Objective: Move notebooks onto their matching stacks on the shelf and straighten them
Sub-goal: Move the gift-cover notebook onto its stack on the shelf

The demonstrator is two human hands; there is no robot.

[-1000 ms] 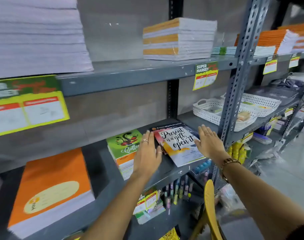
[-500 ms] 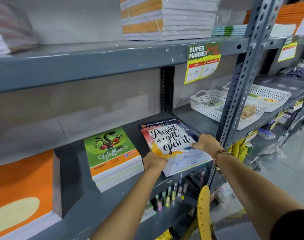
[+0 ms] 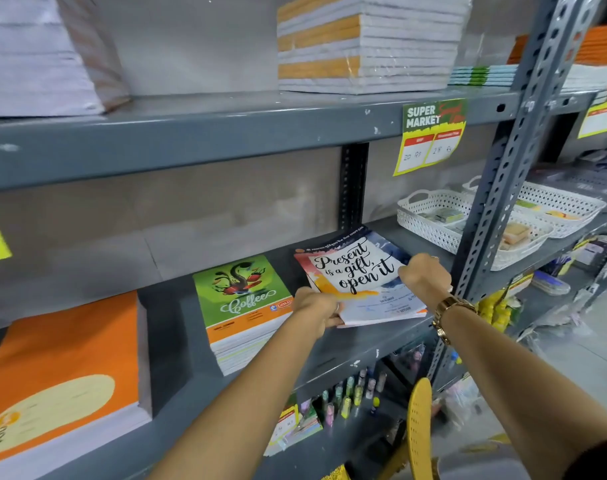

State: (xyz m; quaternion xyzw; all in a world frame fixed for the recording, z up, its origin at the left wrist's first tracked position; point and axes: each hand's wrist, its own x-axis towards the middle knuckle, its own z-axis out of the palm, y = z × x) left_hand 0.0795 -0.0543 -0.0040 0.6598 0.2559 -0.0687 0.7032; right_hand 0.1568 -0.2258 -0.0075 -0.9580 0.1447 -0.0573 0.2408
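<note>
A thin stack of "Present is a gift, open it" notebooks lies on the grey middle shelf, slightly lifted at its near edge. My left hand grips the stack's near-left corner. My right hand holds its right edge, fingers curled over the cover. Left of it sits a taller stack of green "Coffee" notebooks, apart from the hands. Further left is a thick stack of orange notebooks.
A perforated steel upright stands just right of my right hand. White baskets with small items sit beyond it. The upper shelf carries wrapped orange-and-white notebook stacks and a price tag. A yellow chair back is below.
My hands went from flat on the covers to closed around the "Present is a gift" stack's near-left corner and right edge. The view has moved closer and lower.
</note>
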